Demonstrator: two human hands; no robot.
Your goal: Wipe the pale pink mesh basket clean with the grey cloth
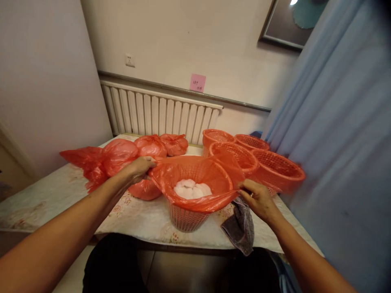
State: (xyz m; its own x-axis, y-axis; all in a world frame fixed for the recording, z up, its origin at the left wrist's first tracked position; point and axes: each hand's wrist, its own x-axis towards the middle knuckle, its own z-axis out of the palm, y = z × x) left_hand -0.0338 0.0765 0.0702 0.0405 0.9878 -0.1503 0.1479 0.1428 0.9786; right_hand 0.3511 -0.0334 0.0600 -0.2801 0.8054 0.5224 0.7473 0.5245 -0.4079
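Head view shows you stretching a red bag over the rim of a basket that stands on the worktop right in front of you. White lumps lie at the bottom of the bag. To do this well, keep the pull even on both sides so the liner sits flat around the rim, and draw outward and down rather than up, since the basket looks light and could tip or lift. Mind the thin plastic; I judge it could tear if you tug at one spot.

Your left hand is closed, pinching the bag's edge at the basket's far left side. Your right hand is closed too, fingers curled on the edge at the right side, just above a grey cloth that hangs off the worktop. Tied red bags lie behind your left hand, and empty baskets are stacked to the right
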